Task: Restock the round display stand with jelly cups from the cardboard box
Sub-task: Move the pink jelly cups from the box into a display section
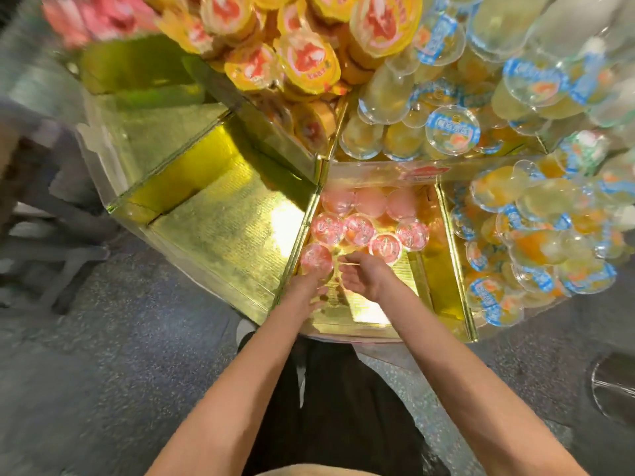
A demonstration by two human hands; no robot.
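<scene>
The round display stand (220, 228) has gold-lined wedge compartments. In the compartment right in front of me, several pink jelly cups (359, 230) stand lid-up in rows at the back. My left hand (309, 286) reaches in at the front left, and its fingertips are hidden under the nearest pink cup (316, 258), which it seems to hold from below. My right hand (364, 274) hovers just right of it with loosely curled fingers and holds nothing. The cardboard box is out of view.
The wedge to the left (192, 187) shows only its gold lining. Blue-lidded orange cups (536, 245) are heaped in the right wedge and behind it, and yellow-lidded cups (302, 60) are piled at the back. A clear round lid or dish (615, 386) lies on the grey floor at right.
</scene>
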